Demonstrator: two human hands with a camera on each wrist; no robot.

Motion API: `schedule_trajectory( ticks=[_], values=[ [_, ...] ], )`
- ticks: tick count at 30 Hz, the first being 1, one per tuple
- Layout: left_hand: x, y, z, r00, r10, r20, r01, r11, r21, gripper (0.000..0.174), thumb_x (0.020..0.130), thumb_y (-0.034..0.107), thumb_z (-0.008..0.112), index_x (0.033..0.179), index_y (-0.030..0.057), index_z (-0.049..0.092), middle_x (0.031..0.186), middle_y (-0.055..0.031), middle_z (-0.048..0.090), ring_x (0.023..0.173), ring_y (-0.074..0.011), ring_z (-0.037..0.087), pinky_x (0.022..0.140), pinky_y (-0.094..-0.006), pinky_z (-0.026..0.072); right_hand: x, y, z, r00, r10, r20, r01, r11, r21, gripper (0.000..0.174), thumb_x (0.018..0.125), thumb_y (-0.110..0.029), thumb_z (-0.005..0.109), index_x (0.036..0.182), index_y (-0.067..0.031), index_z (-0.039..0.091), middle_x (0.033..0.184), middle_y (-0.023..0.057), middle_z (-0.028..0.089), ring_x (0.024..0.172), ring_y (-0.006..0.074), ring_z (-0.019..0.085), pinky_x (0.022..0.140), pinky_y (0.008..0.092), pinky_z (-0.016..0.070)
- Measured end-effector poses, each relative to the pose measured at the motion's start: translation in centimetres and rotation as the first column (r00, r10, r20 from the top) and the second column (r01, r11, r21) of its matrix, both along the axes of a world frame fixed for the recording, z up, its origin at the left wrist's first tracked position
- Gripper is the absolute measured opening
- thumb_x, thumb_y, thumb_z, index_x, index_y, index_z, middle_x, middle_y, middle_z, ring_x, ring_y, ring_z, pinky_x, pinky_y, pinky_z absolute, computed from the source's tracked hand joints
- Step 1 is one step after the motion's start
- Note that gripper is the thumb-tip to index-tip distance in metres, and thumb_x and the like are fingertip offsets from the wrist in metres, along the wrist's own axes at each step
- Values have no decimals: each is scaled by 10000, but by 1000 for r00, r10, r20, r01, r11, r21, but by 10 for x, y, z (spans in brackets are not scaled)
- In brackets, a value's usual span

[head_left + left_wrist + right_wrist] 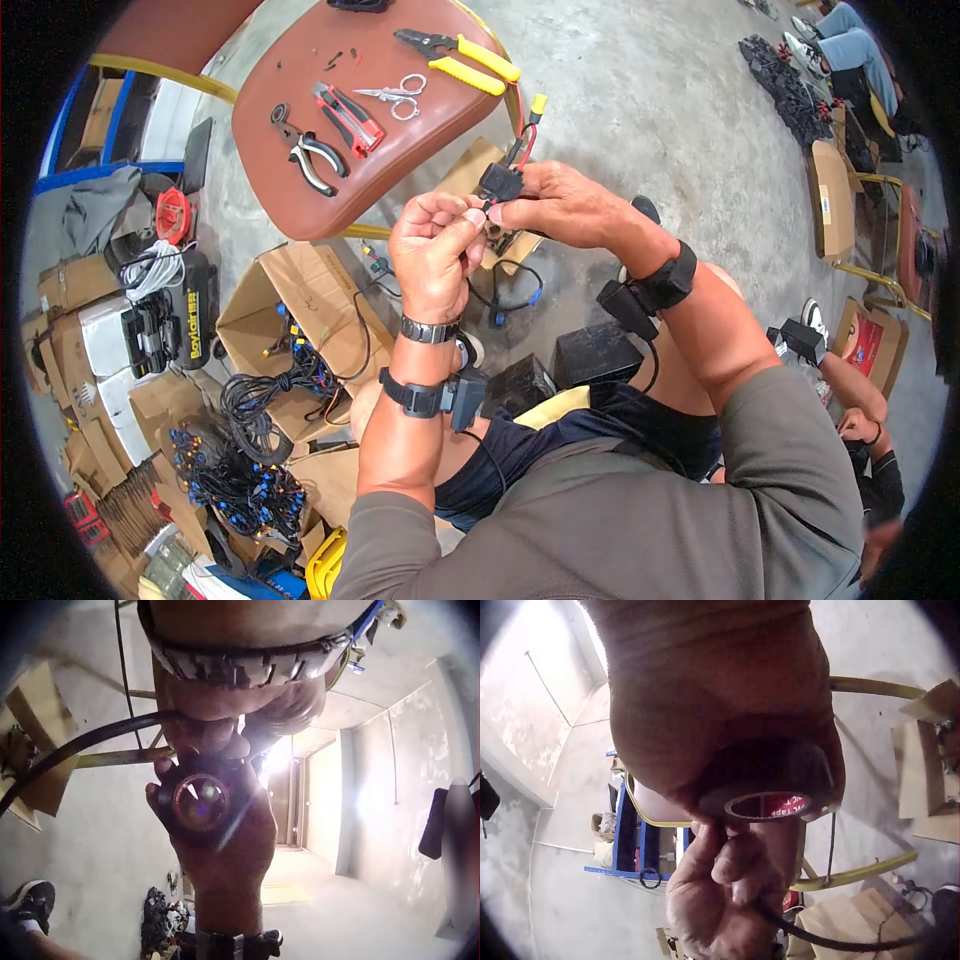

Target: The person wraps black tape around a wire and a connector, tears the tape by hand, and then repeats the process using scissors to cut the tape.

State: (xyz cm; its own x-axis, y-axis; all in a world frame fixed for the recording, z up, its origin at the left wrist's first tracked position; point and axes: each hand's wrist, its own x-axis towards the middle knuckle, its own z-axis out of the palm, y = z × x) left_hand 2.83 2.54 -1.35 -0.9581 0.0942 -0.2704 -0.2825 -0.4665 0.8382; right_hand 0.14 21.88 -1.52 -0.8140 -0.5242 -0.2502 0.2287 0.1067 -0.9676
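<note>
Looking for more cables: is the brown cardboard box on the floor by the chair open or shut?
Open: the brown cardboard box has its flaps spread, with black cables spilling out.

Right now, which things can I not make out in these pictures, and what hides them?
- Tape roll: hidden in the head view behind the left hand and right hand.
- What the left grip pinches: too small in the head view, covered by its own fingertips.
- Black connector: not seen in the right wrist view; the right hand fills it.
- Left wrist view: doorway glare washes out the fingers beside the roll.
</note>
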Motion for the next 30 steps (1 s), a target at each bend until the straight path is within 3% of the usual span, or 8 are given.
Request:
schedule_trajectory(
  ticks=[4,13,16,19,22,25,28,30],
  values=[
    [3,-3,-3,1000,19,15,-20,999,31,192,851,-93,641,963,61,614,936,-104,695,491,-87,506,389,-207,342,-5,4,23,997,71,-27,-65,981,185,224,907,-210,675,999,-7,666,816,-34,604,754,64,501,661,263,431],
    [4,6,4,992,-62,-106,37,974,-225,326,786,-112,715,1057,38,614,943,-51,681,593,-39,553,452,-172,360,-5,5,-10,977,-24,-210,43,996,83,302,841,-212,737,1056,-10,674,790,78,674,716,151,608,669,346,508],
    [1,5,-5,986,-76,-146,36,965,-259,340,775,-112,729,1058,36,611,950,-37,672,652,-28,565,502,-163,383,-12,10,-11,994,55,-91,-43,990,134,303,815,-218,753,1031,-12,700,790,66,678,721,142,614,682,344,513],
    [-2,-2,-7,986,-73,-152,17,939,-344,338,775,-111,725,1054,35,602,924,-21,654,717,-42,577,578,-174,426,-15,25,24,970,195,-147,-110,887,449,203,859,-135,745,977,17,681,918,47,704,856,107,615,800,303,514],
    [-6,-4,-7,979,-78,-190,-17,892,-453,346,770,-114,712,1056,34,588,892,-4,632,775,-63,586,648,-195,456,-17,34,37,974,226,-7,-198,868,455,184,826,-98,759,967,-3,692,953,89,707,840,145,634,787,323,519],
    [-6,-3,-7,980,-122,-158,13,828,-560,366,762,-117,698,1071,30,568,874,-1,619,805,-78,592,695,-215,475,-12,31,20,976,2,-219,29,990,138,239,757,-131,762,973,-41,712,866,92,702,826,199,658,707,337,527],
    [-3,1,-3,974,-205,-102,102,786,-609,415,758,-121,682,1119,25,536,869,-16,622,804,-87,604,715,-228,494,-10,22,29,701,33,-712,154,968,196,265,715,-61,750,976,-85,714,937,75,677,958,251,631,784,367,528],
    [-5,4,-2,963,-265,-42,185,771,-609,447,760,-124,670,1152,19,512,865,-29,625,814,-95,618,737,-239,507,-11,16,23,598,130,-791,145,953,267,381,683,-19,733,1043,-143,711,979,55,659,1028,298,601,904,421,484]
  ],
)
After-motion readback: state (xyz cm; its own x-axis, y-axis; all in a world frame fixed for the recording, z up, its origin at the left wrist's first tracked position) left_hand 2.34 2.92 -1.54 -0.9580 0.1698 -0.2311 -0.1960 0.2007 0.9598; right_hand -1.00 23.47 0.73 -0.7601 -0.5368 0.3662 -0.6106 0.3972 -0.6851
